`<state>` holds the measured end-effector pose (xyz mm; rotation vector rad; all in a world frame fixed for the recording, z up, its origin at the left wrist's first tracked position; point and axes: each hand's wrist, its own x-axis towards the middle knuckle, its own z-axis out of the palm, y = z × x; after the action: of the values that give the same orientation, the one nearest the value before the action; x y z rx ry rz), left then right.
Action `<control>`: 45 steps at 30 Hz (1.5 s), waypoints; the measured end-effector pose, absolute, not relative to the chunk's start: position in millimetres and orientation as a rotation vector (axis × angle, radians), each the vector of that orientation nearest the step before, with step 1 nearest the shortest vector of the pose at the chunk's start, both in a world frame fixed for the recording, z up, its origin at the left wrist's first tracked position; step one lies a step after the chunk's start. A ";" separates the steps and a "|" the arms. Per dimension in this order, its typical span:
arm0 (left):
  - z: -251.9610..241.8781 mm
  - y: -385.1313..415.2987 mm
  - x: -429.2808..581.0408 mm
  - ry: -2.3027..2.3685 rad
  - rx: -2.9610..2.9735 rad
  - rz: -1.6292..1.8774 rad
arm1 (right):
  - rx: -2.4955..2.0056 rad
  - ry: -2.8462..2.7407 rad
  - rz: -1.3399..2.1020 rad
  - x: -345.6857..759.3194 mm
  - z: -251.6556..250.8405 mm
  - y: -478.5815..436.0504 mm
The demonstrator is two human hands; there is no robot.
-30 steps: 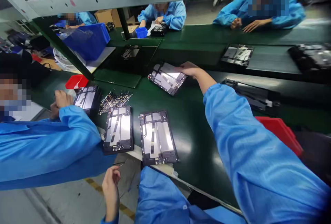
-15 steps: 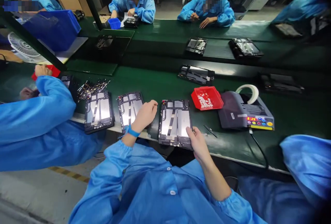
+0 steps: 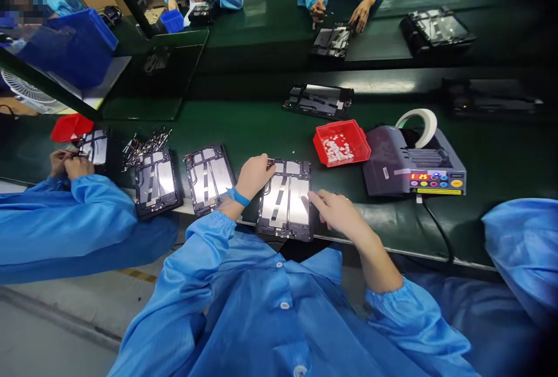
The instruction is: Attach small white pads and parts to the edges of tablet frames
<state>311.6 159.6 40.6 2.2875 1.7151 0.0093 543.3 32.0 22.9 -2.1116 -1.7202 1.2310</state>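
A black-rimmed tablet housing with silver metal panels lies flat on the green conveyor belt in front of me. My left hand, with a blue wrist strap, grips its upper left corner. My right hand lies to the right, fingertips touching the housing's right edge. Two similar housings lie to the left, apart from my hands. Beyond them is a pile of small metal parts.
A red tray of white bits and a grey machine with a tape roll sit right of my hands. A co-worker's hands work at the left. More housings lie on a farther belt; other co-workers sit beyond.
The view has swung slightly, tilting up. My left hand has moved from between two housings onto the nearer housing's corner. My right hand has moved from its lower edge to its right edge.
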 end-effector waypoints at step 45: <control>10.1 114.6 313.8 1.824 2.166 0.561 | -1.383 -1.846 0.813 479.1 -23.3 142.2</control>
<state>313.8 114.6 10.1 2.1661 1.8239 0.5614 479.1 142.2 -23.3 -1.3831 -1.8458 0.8134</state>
